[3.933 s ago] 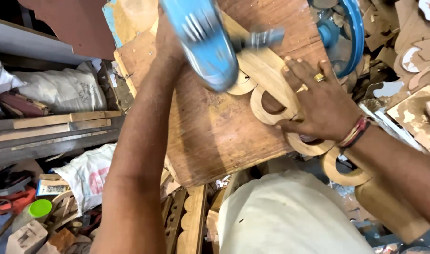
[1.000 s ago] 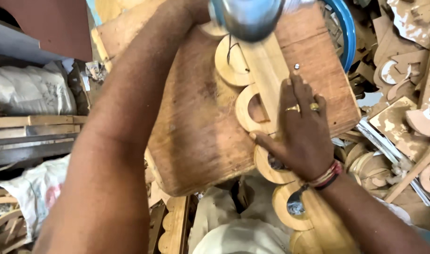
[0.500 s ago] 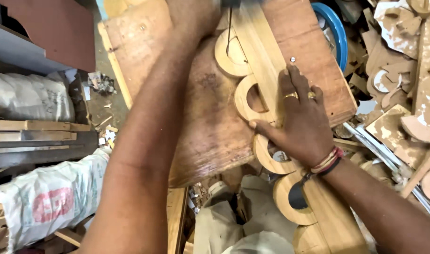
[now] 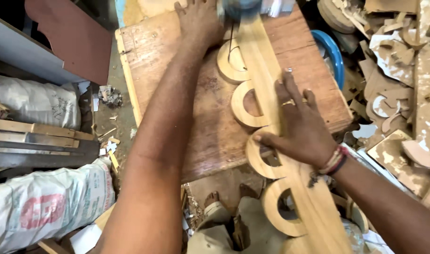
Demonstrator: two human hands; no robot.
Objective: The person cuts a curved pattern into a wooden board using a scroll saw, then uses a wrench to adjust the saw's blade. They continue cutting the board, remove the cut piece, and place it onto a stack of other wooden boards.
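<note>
While your right hand (image 4: 302,129) still presses flat on the scalloped wooden strip (image 4: 266,117), your left hand (image 4: 201,23) grips the blurred blue tool (image 4: 245,7), now farther up.

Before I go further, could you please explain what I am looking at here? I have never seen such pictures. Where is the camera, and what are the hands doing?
The camera sits on a person's head and looks down, so both arms belong to that person. There is no machine arm here, only two bare hands. The right hand, which wears a ring and wrist threads, presses flat on a long carved wooden strip with ring-shaped loops along one side. The strip lies on a brown wooden board that serves as a work surface. The left hand reaches to the far end, beside a blurred blue power tool; whether it grips the tool cannot be told. Around the board lie white sacks and wood offcuts.
</note>
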